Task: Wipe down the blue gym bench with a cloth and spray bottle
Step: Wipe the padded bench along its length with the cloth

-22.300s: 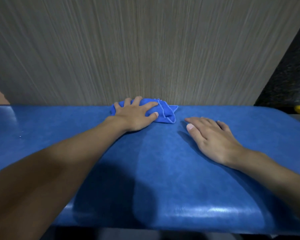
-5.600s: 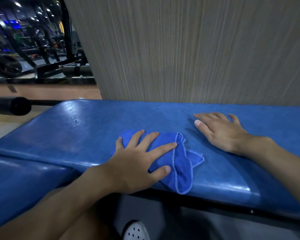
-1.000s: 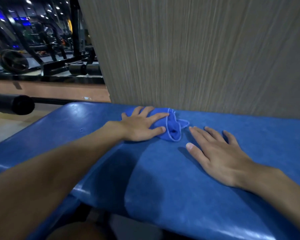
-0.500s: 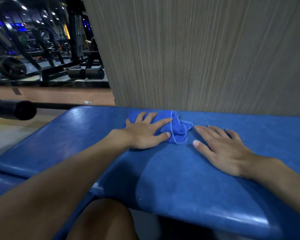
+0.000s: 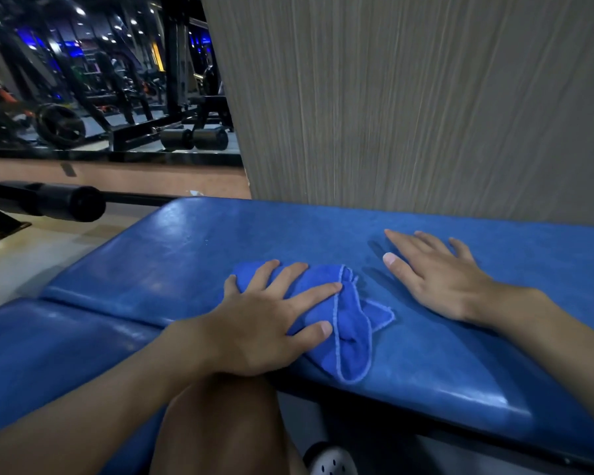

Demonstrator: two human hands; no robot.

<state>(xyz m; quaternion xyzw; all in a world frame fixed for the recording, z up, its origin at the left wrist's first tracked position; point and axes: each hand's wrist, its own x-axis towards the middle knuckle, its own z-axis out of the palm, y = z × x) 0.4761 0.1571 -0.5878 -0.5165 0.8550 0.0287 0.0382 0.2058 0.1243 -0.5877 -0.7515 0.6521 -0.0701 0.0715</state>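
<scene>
The blue padded gym bench (image 5: pixel 443 365) runs across the view in front of a wood-grain wall. A crumpled blue cloth (image 5: pixel 348 323) lies near the bench's front edge, one corner hanging over it. My left hand (image 5: pixel 264 320) presses flat on the cloth with spread, straight fingers. To the right of the cloth, my right hand (image 5: pixel 436 272) rests palm down on the bare pad. No spray bottle is in view.
A wood-grain wall panel (image 5: pixel 408 104) stands right behind the bench. A second blue pad section (image 5: pixel 48 354) adjoins at lower left. A black padded roller bar (image 5: pixel 48 202) sticks out at left, with gym racks and weight plates (image 5: pixel 60 125) beyond. My knee (image 5: pixel 220 430) is below the bench.
My left hand has dragged the cloth from the back of the bench by the wall toward the front edge. My right hand stays flat on the pad.
</scene>
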